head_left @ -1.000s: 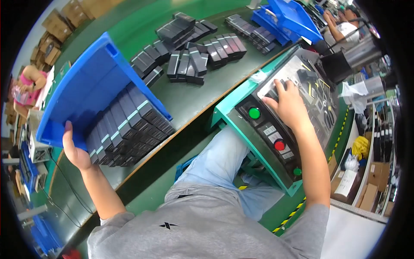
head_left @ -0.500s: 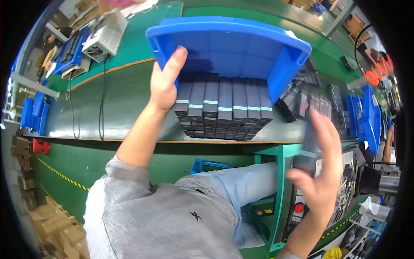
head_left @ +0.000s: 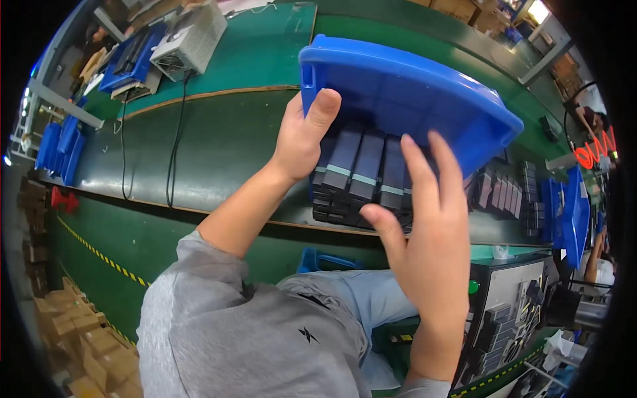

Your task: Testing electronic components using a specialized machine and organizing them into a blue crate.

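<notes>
A blue plastic bin [head_left: 411, 73] stands tilted on the bench, its open side toward me. Rows of black oblong blocks [head_left: 366, 164] are stacked in it, several with a pale green band near the near end. My left hand [head_left: 302, 142] grips the bin's left wall, thumb inside and fingers hidden behind it. In front of the stack's right part is my right hand [head_left: 431, 245], thumb and fingers apart, with nothing seen between them. It covers some of the blocks; whether its fingertips touch them I cannot tell.
More dark blocks [head_left: 497, 192] stand on the bench [head_left: 232, 146] to the right, beside upright blue bins [head_left: 570, 212]. Two black cables [head_left: 176, 146] hang over the bench at left, below a white metal box [head_left: 192, 43]. A machine panel [head_left: 507, 292] stands at lower right.
My right hand has moved left to the bin's front; the black block it held is no longer seen in it. In the picture, bin and left hand sit farther right, and the bin looks more slanted.
</notes>
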Demonstrator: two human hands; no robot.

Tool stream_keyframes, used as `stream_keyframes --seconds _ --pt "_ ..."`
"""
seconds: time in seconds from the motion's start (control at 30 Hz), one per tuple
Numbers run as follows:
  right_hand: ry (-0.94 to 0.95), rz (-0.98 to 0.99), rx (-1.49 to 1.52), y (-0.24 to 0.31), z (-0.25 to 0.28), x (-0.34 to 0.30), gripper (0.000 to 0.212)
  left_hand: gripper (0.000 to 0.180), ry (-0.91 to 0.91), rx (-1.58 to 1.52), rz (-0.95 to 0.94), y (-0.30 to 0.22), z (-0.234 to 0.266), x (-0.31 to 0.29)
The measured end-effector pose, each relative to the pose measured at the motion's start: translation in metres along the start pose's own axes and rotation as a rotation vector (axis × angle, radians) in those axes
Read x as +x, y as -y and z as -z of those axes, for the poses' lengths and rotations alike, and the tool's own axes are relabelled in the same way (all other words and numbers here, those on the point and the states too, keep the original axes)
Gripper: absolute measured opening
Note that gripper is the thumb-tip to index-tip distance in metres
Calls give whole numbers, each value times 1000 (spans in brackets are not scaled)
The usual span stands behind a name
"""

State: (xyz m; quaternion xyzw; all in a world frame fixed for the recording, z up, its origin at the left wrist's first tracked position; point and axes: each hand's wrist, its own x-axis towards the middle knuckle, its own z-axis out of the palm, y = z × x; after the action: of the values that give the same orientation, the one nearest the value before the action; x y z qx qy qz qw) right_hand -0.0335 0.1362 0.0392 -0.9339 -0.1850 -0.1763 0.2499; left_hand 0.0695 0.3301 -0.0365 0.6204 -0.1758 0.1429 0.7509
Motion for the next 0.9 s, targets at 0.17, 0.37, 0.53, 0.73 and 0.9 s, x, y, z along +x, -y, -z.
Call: stream_keyframes --seconds 0.17,0.37,0.53,0.73,0.9 --pt "-27 95 -58 6 -50 5 77 68 6 -198 83 7 -6 1" --pt "-43 84 -48 10 -16 -8 87 74 38 -290 188 14 0 -1" --pt "-198 -335 -162 -71 62 -133 44 71 -270 34 214 18 15 0" --pt "-32 -874 -733 -130 137 -281 69 95 -309 -139 224 13 33 12" --pt "-37 -1043 -400 -137 145 -319 75 99 -157 -210 248 10 4 10"
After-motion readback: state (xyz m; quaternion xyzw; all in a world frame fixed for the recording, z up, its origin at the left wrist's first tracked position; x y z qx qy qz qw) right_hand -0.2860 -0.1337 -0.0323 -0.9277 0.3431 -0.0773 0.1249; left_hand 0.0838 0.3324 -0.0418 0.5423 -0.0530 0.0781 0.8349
